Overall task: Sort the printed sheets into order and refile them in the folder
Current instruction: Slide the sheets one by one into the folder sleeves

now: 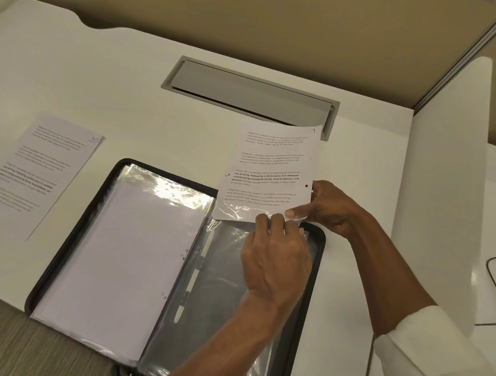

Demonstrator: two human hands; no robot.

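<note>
Clear plastic sleeve (219, 280) in the open folder's (123, 163) right half is gripped at its mouth by the left hand (277, 260), while sheet 9 (269, 171), projecting over the bench (142, 92), is pinched at its corner by the right hand (329, 207) and should be kept flat and square.

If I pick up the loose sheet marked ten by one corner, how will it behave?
Sheet 10 likely droops: a single thin page, lying flat on the desk. Probably light, and awkward to pinch up with no edge lifted.

Black-edged folder (73, 230), white desk (111, 79)
</note>
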